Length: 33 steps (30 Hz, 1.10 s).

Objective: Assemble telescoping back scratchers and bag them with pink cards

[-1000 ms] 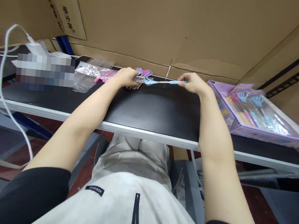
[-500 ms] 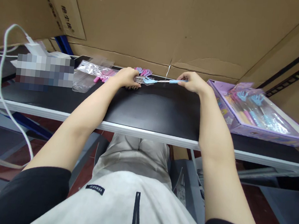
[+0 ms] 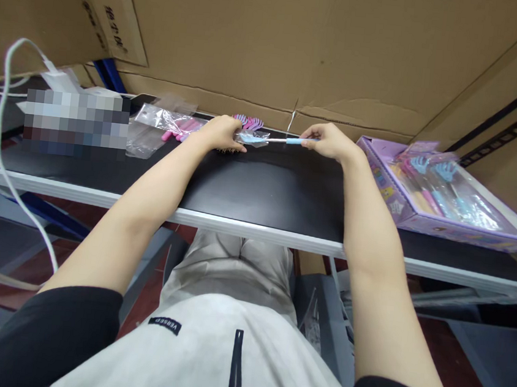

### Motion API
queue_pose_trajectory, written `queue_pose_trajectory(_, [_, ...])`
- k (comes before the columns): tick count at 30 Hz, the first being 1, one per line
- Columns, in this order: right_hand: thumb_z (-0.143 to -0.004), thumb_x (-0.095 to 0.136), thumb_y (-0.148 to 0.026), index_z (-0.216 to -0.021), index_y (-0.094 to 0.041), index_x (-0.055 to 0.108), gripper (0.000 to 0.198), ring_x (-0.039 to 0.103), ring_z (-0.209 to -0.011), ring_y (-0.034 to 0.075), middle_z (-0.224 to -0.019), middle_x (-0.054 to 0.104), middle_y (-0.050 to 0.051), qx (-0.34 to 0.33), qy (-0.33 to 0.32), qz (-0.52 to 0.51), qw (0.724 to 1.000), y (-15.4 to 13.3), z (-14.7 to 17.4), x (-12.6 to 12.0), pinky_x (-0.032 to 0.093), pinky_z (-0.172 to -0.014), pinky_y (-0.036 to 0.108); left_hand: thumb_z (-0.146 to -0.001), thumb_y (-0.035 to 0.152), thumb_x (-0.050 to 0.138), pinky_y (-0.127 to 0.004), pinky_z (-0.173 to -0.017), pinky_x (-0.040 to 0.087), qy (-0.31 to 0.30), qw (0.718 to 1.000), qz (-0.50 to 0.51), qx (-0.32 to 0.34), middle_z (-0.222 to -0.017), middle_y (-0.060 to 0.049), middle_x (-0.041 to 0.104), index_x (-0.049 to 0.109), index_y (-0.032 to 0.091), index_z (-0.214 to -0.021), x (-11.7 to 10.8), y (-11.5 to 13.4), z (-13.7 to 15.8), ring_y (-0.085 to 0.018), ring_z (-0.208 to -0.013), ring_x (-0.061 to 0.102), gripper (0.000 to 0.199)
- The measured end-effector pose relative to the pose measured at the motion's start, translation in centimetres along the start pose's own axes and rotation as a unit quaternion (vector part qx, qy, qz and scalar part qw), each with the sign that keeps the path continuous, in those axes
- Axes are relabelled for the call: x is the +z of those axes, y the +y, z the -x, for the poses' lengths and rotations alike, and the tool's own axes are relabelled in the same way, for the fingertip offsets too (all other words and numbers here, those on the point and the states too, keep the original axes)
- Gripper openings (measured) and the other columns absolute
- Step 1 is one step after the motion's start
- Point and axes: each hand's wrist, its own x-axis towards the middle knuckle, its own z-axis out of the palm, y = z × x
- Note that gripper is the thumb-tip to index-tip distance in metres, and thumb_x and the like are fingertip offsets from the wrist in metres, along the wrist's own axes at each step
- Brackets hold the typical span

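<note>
My right hand (image 3: 326, 141) pinches the light blue handle of a back scratcher (image 3: 277, 140) with a metal shaft. Its claw head lies inside the mouth of a clear plastic bag (image 3: 259, 137). My left hand (image 3: 224, 133) is closed on the other end of that bag, just above the black tabletop. Behind my left hand lie pink and blue claw heads (image 3: 249, 122) of other back scratchers. Their pink handles (image 3: 181, 129) show on its far side, partly under clear bags. Something brownish and spiky (image 3: 228, 150) shows below my left fingers; I cannot tell what it is.
A purple open box (image 3: 415, 222) with several bagged back scratchers stands at the right. Loose clear bags (image 3: 147, 135) lie left of my hand. A white cable (image 3: 4, 124) hangs over the left table edge. Cardboard (image 3: 274, 47) walls the back and sides of the black table (image 3: 263, 194).
My right hand has moved slightly left, pushing the back scratcher's claw head deeper into the clear bag. My left hand stays in nearly the same place.
</note>
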Motion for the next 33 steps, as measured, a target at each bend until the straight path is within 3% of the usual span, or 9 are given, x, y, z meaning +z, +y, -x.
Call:
queue_pose_trajectory(5, [-0.085, 0.087, -0.044, -0.104, -0.022, 0.084, 0.029, 0.071, -0.100, 0.029, -0.096, 0.078, 0.009, -0.049, 0.011, -0.008, 0.999, -0.4, -0.6, 1.3, 0.061, -0.097, 0.046, -0.085, 0.052, 0.085, -0.033, -0.090, 0.051, -0.001, 1.000, 0.000, 0.014, -0.108, -0.013, 0.080, 0.076, 0.019, -0.115, 0.1, 0.7, -0.1, -0.035, -0.113, 0.072, 0.045])
queue_pose_trajectory(11, [-0.087, 0.082, -0.038, -0.100, -0.021, 0.082, 0.021, 0.071, -0.102, 0.028, -0.099, 0.079, 0.009, -0.087, 0.026, -0.017, 0.996, -1.2, -1.1, 3.4, 0.059, -0.101, 0.044, -0.091, 0.046, 0.078, -0.035, -0.091, 0.050, -0.005, 1.000, -0.007, 0.007, -0.113, -0.013, 0.080, 0.077, 0.020, -0.118, -0.5, 1.7, 0.4, -0.034, -0.112, 0.073, 0.037])
queue_pose_trajectory(20, [-0.089, 0.077, -0.033, -0.112, -0.021, 0.078, 0.026, 0.070, -0.106, 0.027, -0.116, 0.077, 0.012, -0.152, 0.048, -0.052, 0.986, -3.6, -0.8, 6.8, 0.056, -0.104, 0.044, -0.092, 0.040, 0.073, -0.035, -0.086, 0.049, 0.017, 0.999, 0.012, 0.025, -0.097, -0.012, 0.079, 0.078, 0.019, -0.107, -0.6, 2.8, 0.7, -0.034, -0.106, 0.073, 0.026])
queue_pose_trajectory(33, [-0.089, 0.086, -0.043, -0.100, -0.020, 0.079, 0.026, 0.070, -0.088, 0.025, -0.084, 0.074, 0.006, -0.107, -0.012, -0.032, 0.994, -2.8, -0.2, 3.7, 0.059, -0.092, 0.043, -0.089, 0.043, 0.075, -0.036, -0.087, 0.049, 0.030, 0.999, 0.022, 0.014, -0.097, -0.010, 0.080, 0.080, 0.023, -0.105, -0.5, 1.3, 0.2, -0.034, -0.107, 0.073, 0.026])
